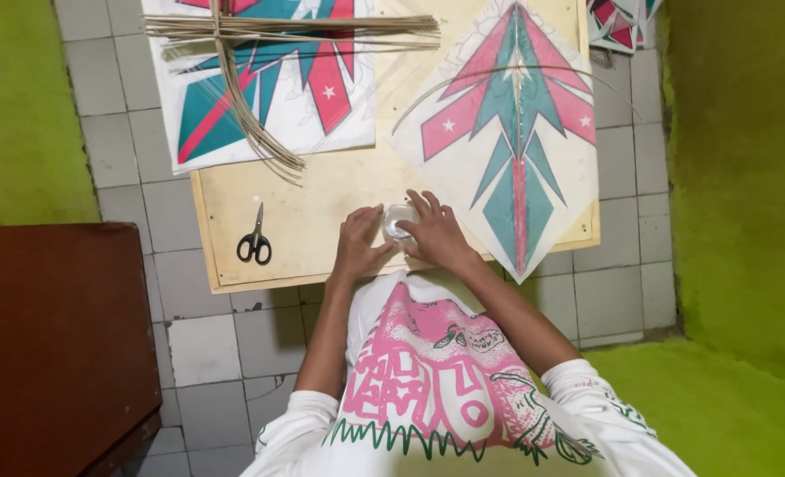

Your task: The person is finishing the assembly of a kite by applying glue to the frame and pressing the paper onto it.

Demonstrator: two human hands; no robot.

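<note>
Both hands meet on a small clear round container (398,220) at the near edge of a pale wooden board (317,212). My left hand (358,240) grips its left side. My right hand (435,233) curls over its top and right side. A finished diamond kite (509,132) in pink, teal and white paper lies just right of the hands, one corner hanging over the board's edge. Black-handled scissors (255,238) lie on the board to the left of my left hand.
A stack of printed kite papers (269,88) lies at the board's far left under a bundle of thin bamboo sticks (260,53). More kites (618,22) sit at the top right. A dark wooden cabinet (57,344) stands left, on a grey tiled floor (216,344) between green walls.
</note>
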